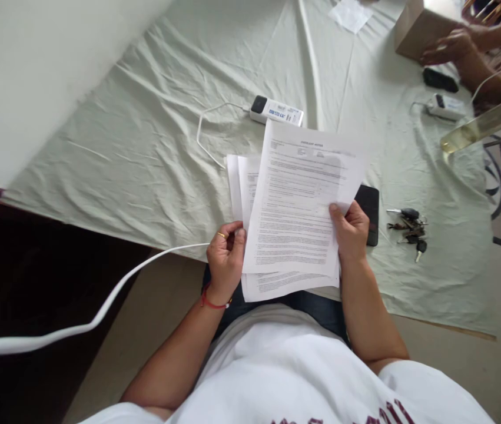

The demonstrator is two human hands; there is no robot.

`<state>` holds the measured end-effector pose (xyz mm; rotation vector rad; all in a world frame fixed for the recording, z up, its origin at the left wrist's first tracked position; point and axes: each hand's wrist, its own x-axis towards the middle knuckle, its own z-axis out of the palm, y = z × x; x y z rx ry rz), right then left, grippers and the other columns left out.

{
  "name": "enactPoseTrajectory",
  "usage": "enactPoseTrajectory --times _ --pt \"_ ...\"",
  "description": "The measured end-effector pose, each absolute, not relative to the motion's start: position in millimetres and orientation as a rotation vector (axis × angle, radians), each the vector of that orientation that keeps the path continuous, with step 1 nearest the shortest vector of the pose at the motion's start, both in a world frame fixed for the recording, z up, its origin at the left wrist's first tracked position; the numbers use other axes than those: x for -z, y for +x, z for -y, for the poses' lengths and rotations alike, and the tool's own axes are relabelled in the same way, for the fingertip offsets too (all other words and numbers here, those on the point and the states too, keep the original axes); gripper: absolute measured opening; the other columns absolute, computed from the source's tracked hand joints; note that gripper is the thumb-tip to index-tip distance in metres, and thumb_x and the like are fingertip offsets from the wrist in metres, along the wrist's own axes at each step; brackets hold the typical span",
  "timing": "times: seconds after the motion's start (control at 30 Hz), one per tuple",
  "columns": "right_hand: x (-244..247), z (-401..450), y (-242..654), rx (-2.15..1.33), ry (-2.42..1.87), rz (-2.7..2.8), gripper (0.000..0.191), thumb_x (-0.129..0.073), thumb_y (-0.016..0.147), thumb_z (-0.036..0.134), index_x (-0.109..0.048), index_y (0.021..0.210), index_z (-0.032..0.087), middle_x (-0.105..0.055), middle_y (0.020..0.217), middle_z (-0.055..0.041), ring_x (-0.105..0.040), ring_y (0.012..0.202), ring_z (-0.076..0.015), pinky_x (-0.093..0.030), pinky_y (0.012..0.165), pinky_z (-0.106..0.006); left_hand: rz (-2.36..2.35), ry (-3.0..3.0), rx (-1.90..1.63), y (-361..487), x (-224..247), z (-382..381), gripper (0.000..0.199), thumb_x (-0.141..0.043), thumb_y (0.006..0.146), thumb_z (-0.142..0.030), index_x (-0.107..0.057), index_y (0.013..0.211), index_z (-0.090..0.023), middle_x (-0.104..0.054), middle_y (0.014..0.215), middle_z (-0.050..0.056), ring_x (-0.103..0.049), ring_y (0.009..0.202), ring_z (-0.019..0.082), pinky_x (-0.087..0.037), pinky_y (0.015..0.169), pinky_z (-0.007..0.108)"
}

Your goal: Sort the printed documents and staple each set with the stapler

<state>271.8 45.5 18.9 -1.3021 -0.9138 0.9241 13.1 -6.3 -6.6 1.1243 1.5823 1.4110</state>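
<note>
My left hand point(227, 253) has its fingers closed at the lower left edge of several printed sheets. My right hand point(351, 228) grips the right edge of the top sheet point(298, 200), thumb on its face. The top sheet is tilted slightly. Beneath it, other printed sheets point(236, 182) show at the left, and another edge point(289, 285) shows below. A black phone point(370, 215) lies on the table beside my right hand, partly covered by the hand and papers.
On the cloth-covered table point(144, 135) are a white power bank point(276, 111) with a cable, a bunch of keys point(410, 228) and a bottle point(475, 126). Another person's hands point(453, 50) are by a box point(424, 26) at the upper right. A white cable point(113, 294) runs left.
</note>
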Motion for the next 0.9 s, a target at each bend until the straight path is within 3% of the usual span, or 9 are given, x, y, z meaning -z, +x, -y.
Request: enactPoseTrajectory --times 0.1,0.3,0.43,0.6,0.77,0.9 --pt "-17.6 -44.2 268.9 -0.931 -1.313 0.91 0.027 -0.084 0.081 0.045 -0.075 0.097 0.026 -0.078 0.09 0.0014 -0.068 0.073 -0.0136 -0.056 0.07 -0.027 -1.53 1.076 -1.421 13.4 9.2 5.5 0.038 -0.072 0.091 -0.052 -0.073 0.109 -0.019 -0.075 0.088 0.004 -0.07 0.078 0.017 -0.057 0.074 0.028" --pt "-10.5 -43.2 265.5 -0.948 -1.324 0.961 0.032 -0.081 0.084 0.048 -0.074 0.105 0.025 -0.077 0.094 0.0001 -0.069 0.08 -0.0153 -0.056 0.076 -0.029 -1.437 1.079 -1.499 17.2 7.7 4.1 0.044 -0.078 0.089 -0.048 -0.065 0.121 -0.022 -0.074 0.104 0.006 -0.074 0.093 0.018 -0.061 0.084 0.029" --pt "-9.1 -42.9 268.7 -0.789 -1.419 1.068 0.028 -0.075 0.089 0.049 -0.069 0.093 0.022 -0.067 0.079 0.0031 -0.057 0.069 -0.0116 -0.047 0.066 -0.025 -1.376 1.093 -1.551 18.7 6.7 3.4 0.047 -0.078 0.09 -0.043 -0.06 0.13 -0.026 -0.073 0.1 0.003 -0.074 0.088 0.016 -0.06 0.08 0.027" --pt "-16.1 -40.5 270.2 -0.479 -1.542 1.221 0.029 -0.067 0.095 0.05 -0.065 0.09 0.022 -0.057 0.075 0.0036 -0.049 0.066 -0.0112 -0.039 0.06 -0.026 -1.544 1.23 -1.447 13.4 8.9 5.0 0.021 -0.071 0.095 -0.04 -0.075 0.104 -0.022 -0.075 0.094 0.004 -0.071 0.087 0.017 -0.057 0.083 0.029" --pt "-23.4 -36.8 268.4 -0.29 -1.584 1.297 0.028 -0.062 0.099 0.048 -0.067 0.09 0.023 -0.058 0.075 0.0034 -0.048 0.065 -0.0118 -0.041 0.064 -0.028 -1.561 1.245 -1.409 11.2 8.1 5.7 0.023 -0.067 0.098 -0.04 -0.078 0.104 -0.021 -0.076 0.099 0.005 -0.071 0.096 0.02 -0.055 0.09 0.032" --pt "-26.4 -34.2 267.8 -0.245 -1.562 1.276 0.027 -0.061 0.101 0.046 -0.067 0.089 0.023 -0.051 0.069 0.0046 -0.044 0.063 -0.0114 -0.038 0.062 -0.027 -1.558 1.21 -1.422 12.7 6.1 4.7 0.023 -0.068 0.096 -0.041 -0.079 0.103 -0.021 -0.075 0.097 0.004 -0.07 0.09 0.017 -0.054 0.085 0.029"
